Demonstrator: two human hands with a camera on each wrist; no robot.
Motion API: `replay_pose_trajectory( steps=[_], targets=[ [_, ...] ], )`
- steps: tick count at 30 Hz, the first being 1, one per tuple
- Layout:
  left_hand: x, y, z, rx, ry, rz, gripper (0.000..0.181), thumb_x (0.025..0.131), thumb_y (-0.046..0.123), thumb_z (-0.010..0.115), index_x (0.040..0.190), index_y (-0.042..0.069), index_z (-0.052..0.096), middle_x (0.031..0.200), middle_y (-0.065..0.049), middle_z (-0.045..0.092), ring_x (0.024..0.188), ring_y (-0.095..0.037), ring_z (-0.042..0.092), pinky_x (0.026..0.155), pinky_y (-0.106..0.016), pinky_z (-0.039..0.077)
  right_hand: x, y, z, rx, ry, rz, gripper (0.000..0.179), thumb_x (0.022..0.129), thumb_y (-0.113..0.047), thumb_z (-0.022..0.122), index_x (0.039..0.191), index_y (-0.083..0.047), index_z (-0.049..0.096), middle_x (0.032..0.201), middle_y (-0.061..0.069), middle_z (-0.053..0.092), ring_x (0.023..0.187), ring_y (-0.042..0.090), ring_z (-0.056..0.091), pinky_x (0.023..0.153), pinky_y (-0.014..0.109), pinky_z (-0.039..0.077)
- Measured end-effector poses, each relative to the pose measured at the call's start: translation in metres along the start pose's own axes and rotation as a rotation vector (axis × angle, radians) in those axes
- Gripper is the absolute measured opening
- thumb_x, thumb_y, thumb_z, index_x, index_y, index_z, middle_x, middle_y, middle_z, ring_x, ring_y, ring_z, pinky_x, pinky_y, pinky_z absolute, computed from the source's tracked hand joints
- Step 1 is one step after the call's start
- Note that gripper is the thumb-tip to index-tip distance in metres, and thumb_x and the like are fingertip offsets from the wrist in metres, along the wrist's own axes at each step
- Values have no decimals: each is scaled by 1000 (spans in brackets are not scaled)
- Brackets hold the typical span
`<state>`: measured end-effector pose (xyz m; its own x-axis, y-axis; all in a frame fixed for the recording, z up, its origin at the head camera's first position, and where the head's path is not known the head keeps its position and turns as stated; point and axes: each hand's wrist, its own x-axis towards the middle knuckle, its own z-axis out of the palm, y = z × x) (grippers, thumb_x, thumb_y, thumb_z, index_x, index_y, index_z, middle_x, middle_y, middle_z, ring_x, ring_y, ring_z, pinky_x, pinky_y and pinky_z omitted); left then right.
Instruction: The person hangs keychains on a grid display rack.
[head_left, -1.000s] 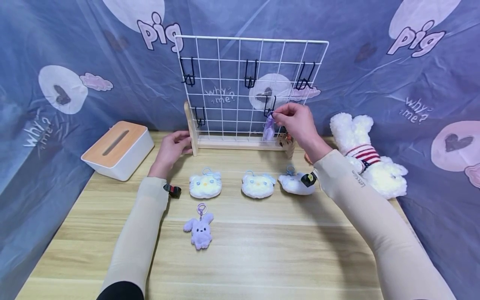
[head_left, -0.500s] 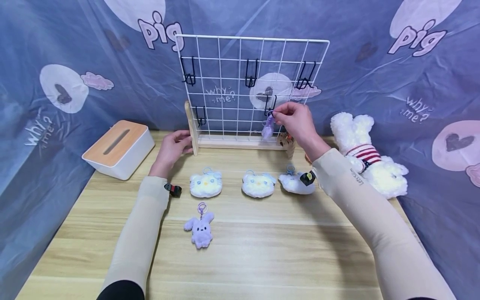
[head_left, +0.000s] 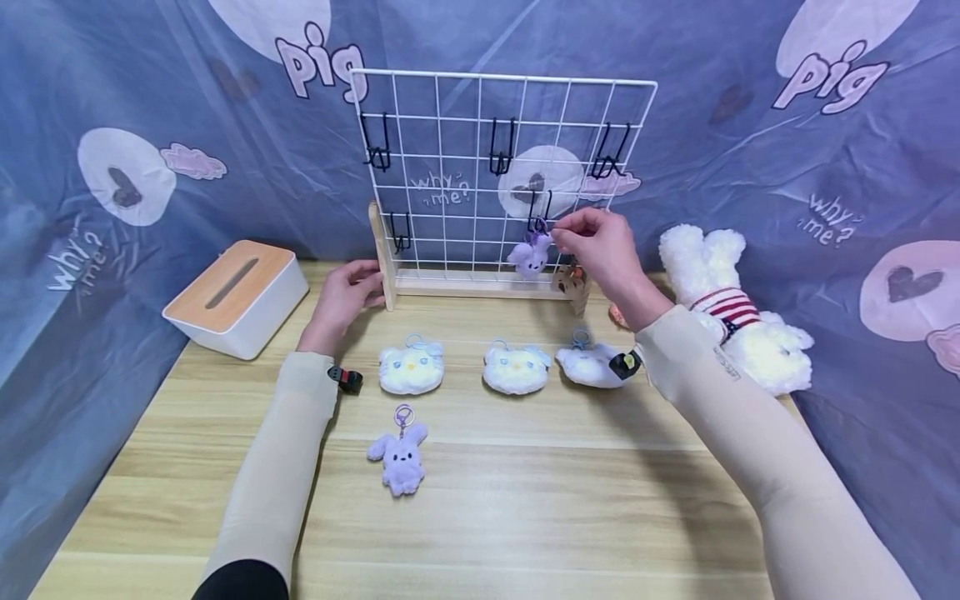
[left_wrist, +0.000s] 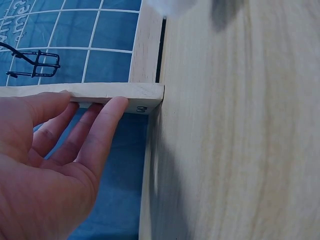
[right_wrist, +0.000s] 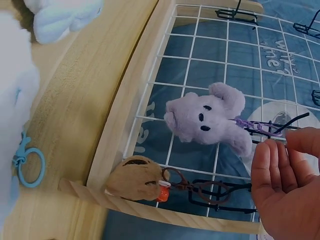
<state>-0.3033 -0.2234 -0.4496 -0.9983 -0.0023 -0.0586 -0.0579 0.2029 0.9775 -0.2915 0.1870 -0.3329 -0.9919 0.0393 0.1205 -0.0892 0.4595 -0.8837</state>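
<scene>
My left hand (head_left: pixel 345 293) pinches the wooden side post (left_wrist: pixel 117 91) of a white wire grid rack (head_left: pixel 480 76), thumb on one face and fingers on the other. A purple plush bunny keychain (right_wrist: pixel 202 120) hangs by its purple ring from a black hook (head_left: pixel 537 223) low on the grid, face outward. Close by the ring is my right hand (head_left: pixel 603 250), fingers curved and thumb slightly apart from the fingertips (right_wrist: pixel 270 145). Beside the bunny, a brown plush keychain (right_wrist: pixel 135 177) hangs on the neighbouring hook. Another purple bunny keychain (head_left: pixel 403 460) lies on the table.
Three white plush keychains (head_left: pixel 411 369) lie in a row before the rack. More black hooks (head_left: pixel 501 158) sit higher on the grid. A tissue box (head_left: pixel 255 312) stands at left, a white plush toy (head_left: pixel 765 350) at right. Printed fabric (head_left: pixel 247 108) hangs behind.
The purple bunny has turned from side-on to face outward and now hangs from the hook. My right hand has drawn slightly right, away from the ring. My left hand stays on the rack.
</scene>
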Motion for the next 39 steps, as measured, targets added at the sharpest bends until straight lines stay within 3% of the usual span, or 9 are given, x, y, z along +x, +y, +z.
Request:
replay_pose_trajectory(
  steps=[10,19,28,39],
  targets=[
    [0,-3,0,-9,1,-2,42,115,12,63,155,-2,61,141,-24,64,110,-16,71,106,-36,71,-9,5,-6,6,-4,-10,18,106,-17,77,118,-4,78,91,-14,72,83,1,73,84,24,70],
    [-1,-3,0,-3,-3,2,42,116,12,62,155,-3,60,142,-25,64,108,-13,71,104,-31,72,-17,9,-10,30,-2,-19,19,106,-17,79,119,-3,79,89,-17,73,82,5,73,80,21,68],
    [-1,-2,0,-7,-5,-1,42,115,12,63,155,-3,61,143,-26,64,106,-12,71,102,-31,72,-31,11,-11,5,-7,-17,18,105,-24,81,117,-10,81,91,-17,74,88,7,68,77,18,61],
    [-1,1,-1,2,-7,6,43,116,13,63,156,-2,60,145,-27,63,112,-20,71,111,-41,70,-42,6,-2,39,-40,-55,23,104,-17,81,119,0,80,91,-18,74,87,2,69,77,10,61]
  ],
)
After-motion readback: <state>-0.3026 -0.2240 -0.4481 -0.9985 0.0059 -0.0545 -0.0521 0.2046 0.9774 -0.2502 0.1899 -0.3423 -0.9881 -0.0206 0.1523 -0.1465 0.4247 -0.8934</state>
